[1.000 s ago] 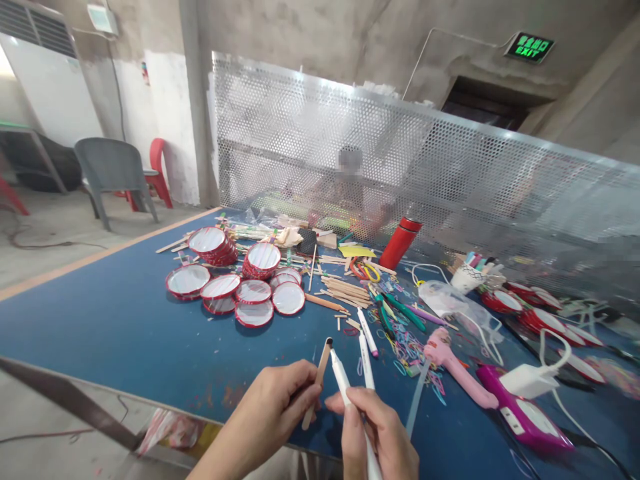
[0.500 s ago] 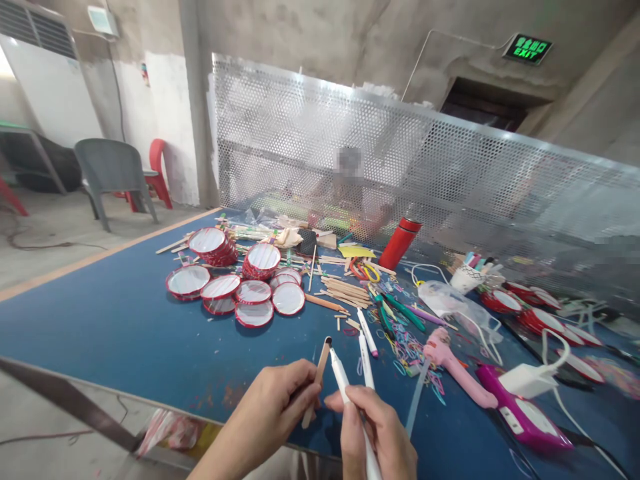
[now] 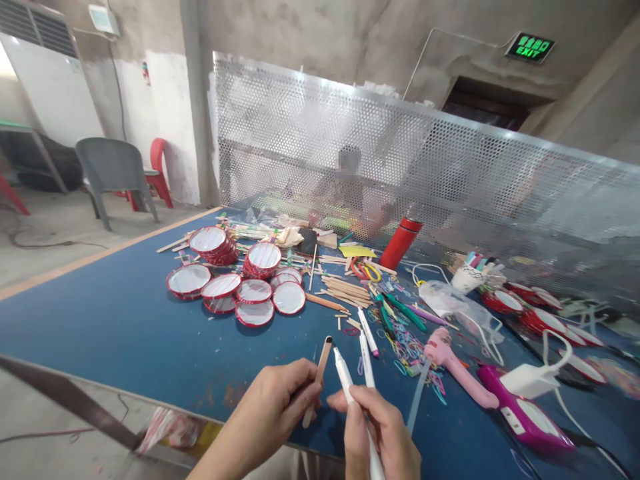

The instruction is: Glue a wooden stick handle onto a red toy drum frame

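Observation:
Near the table's front edge my left hand [image 3: 280, 400] is closed on a wooden craft stick [image 3: 324, 360], held tilted, its upper tip coloured black. My right hand [image 3: 383, 427] grips a white marker [image 3: 345, 375] like a pen, its tip a little to the right of the blackened end and apart from it. Two more white markers lie just beyond my right hand: one [image 3: 367, 360] close to the fingers, the other [image 3: 369, 331] with a pink end. Farther off is a pile of bare craft sticks [image 3: 347, 292].
Stacks of red-rimmed round discs [image 3: 254, 313] sit left of centre on the blue table [image 3: 125, 320]. To the right are pliers [image 3: 385, 317], scattered paper clips, a pink glue gun [image 3: 457, 367] and a purple power strip [image 3: 530, 420]. A red bottle [image 3: 401, 245] stands before a perforated metal screen [image 3: 310, 133].
My right hand has drawn the marker slightly right, so its tip has come away from the stick's black end. My left hand and the stick have stayed nearly still.

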Motion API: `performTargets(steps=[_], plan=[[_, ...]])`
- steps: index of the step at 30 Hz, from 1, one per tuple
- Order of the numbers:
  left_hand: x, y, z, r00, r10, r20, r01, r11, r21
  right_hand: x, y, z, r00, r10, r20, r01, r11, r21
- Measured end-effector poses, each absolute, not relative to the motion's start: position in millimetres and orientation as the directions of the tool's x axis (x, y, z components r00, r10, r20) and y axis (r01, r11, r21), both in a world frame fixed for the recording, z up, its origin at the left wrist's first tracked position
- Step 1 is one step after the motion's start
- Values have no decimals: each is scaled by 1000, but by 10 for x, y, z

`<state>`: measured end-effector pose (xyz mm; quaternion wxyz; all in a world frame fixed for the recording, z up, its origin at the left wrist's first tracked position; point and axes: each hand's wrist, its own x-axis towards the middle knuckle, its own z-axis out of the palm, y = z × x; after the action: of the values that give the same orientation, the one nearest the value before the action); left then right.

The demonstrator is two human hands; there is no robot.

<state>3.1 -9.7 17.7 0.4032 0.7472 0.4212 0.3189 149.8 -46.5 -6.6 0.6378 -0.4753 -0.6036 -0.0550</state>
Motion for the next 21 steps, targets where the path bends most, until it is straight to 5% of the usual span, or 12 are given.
performTargets(steps=[21], plan=[[30, -90, 170, 433, 889, 148, 372, -327, 869, 1474, -452, -82, 247, 476, 844, 626, 586, -514]])
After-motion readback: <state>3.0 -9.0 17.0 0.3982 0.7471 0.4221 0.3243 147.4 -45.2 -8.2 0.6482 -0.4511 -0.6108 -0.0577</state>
